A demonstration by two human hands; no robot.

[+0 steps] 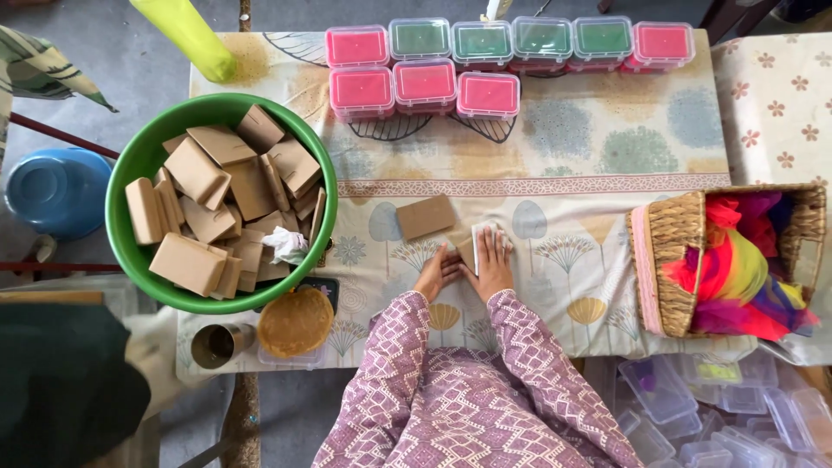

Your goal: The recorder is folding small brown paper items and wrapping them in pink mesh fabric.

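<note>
Brown bar [465, 249] under both hands on a white wrapper [482, 238], near the tabletop's [572, 165] front edge. Largest nearby: green basin [130, 169] of brown bars at left; wicker basket [667, 260] with bright cloth at right; pink and green lidded boxes [485, 56] along the far edge. Loose bar [425, 216] just beyond the hands. Right hand [492, 260] flat, fingers spread, pressing down. Left hand [438, 270] curled, fingertips pinching the bar's near corner.

Green basin [130, 173], tan bars [425, 217], pink-and-green lidded boxes [423, 85], floral tablecloth [607, 165]
</note>
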